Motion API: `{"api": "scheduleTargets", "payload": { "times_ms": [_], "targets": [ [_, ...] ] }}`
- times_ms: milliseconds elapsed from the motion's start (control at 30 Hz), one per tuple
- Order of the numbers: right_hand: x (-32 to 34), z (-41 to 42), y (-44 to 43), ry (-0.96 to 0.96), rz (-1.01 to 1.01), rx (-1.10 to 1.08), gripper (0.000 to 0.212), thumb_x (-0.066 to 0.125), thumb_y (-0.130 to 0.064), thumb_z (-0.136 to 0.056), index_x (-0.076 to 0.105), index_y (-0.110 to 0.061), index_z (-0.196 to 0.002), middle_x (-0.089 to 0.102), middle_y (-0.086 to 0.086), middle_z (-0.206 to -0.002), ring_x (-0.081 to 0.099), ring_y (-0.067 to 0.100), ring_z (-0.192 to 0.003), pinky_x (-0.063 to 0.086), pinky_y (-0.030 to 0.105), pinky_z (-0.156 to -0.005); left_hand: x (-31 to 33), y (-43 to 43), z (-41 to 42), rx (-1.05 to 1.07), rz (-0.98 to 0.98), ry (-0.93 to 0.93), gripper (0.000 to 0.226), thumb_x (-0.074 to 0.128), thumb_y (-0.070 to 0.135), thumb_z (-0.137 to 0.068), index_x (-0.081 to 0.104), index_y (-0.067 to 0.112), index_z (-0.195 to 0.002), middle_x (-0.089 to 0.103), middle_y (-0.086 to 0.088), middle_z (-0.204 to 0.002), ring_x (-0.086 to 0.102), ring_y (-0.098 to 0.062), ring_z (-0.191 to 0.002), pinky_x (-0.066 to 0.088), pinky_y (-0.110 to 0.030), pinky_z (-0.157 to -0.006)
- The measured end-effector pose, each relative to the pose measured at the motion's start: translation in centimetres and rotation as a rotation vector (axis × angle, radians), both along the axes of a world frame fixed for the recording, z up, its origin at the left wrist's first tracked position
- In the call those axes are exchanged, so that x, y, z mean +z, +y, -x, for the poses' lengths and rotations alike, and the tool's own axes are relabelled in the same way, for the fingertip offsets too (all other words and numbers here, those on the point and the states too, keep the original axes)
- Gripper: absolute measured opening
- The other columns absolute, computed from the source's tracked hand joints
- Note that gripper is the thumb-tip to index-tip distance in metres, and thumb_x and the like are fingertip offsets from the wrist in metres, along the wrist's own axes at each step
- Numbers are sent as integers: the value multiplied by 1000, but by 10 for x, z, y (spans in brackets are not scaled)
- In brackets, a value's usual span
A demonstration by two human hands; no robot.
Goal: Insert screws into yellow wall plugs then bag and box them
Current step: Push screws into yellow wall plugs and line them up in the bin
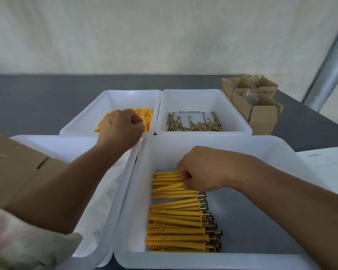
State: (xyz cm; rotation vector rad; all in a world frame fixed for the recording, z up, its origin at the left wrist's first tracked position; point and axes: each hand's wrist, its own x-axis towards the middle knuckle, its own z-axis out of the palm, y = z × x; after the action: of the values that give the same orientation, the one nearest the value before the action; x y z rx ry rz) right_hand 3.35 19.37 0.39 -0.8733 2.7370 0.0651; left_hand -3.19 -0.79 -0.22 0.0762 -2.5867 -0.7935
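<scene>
The left hand [119, 127] is curled over the far white plastic tub [82, 121] of loose yellow plastic wall plugs [147, 116]; I cannot tell what it holds. The right hand [200, 169] is closed in a fist, pinching plugs with screws [176, 227] in the near white tub [281, 152].

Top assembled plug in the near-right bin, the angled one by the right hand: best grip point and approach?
Pinch the yellow shaft mid-length, from above. That assembled plug lies flat and tilted across the row, so its sides look exposed, though the right hand hides its head end. The near-right bin has tall walls, so a sideways approach looks blocked.
</scene>
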Motion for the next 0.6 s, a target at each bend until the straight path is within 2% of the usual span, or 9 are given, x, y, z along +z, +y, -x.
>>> {"api": "scheduleTargets", "payload": {
  "times_ms": [67, 133, 200, 267, 400, 500, 600],
  "targets": [
    [-2, 0, 0, -10, -8, 1, 22, 55, -27, -95, 67, -9, -99, 66, 4, -95, 61, 17, -86, 36, 19, -54, -3, -3, 3, 11, 61, -7, 13, 61, 27, -87, 72, 22, -92, 68, 6, -92, 57, -16, -89, 40, -27, -75],
    [-4, 1, 0, -24, 2, -5, 23, 57, -28, -94, 68, -8, -98, 67, 5, -94, 60, 16, -81, 38, 21, -54, -8, -5, 6, 15, 104, -21, 16, 60, 31, -88, 72, 22, -93, 67, 4, -94, 55, -17, -89, 41, -29, -75],
    [-4, 2, 1, -32, 16, -1, 24, 57, -30, -94, 68, -8, -97, 67, 6, -92, 58, 15, -77, 38, 23, -55, -11, -6, 9, 26, 143, -52, 19, 56, 33, -89, 71, 23, -91, 65, 4, -91, 53, -17, -84, 40, -29, -72],
    [-4, 2, 1, -35, 35, 7, 26, 57, -32, -94, 67, -8, -97, 67, 6, -93, 60, 17, -82, 38, 23, -56, -14, -7, 12, 36, 219, -102, 24, 49, 35, -91, 68, 21, -88, 63, 2, -86, 52, -18, -78, 38, -30, -67],
    [1, 3, 3, 21, 111, 18, 24, 54, -29, -96, 65, -8, -92, 64, 3, -89, 58, 16, -82, 41, 26, -62, -13, -5, 24, 57, 307, -215, 25, 41, 33, -92, 63, 20, -86, 60, 0, -88, 50, -16, -74, 35, -31, -65],
    [7, 3, 6, 98, 202, 6, 20, 51, -28, -97, 60, -15, -85, 55, -5, -80, 51, 12, -80, 42, 27, -65, -8, -7, 40, 37, 347, -362, 22, 44, 32, -83, 63, 22, -89, 61, -1, -96, 55, -21, -87, 44, -34, -77],
    [10, 10, 11, 205, 373, -65, 21, 53, -32, -95, 66, -18, -86, 62, -7, -82, 54, 10, -78, 48, 30, -72, -3, -7, 56, 6, 402, -505, 29, 45, 32, -77, 64, 22, -97, 62, -5, -113, 54, -26, -106, 42, -35, -91]
  ]
}}
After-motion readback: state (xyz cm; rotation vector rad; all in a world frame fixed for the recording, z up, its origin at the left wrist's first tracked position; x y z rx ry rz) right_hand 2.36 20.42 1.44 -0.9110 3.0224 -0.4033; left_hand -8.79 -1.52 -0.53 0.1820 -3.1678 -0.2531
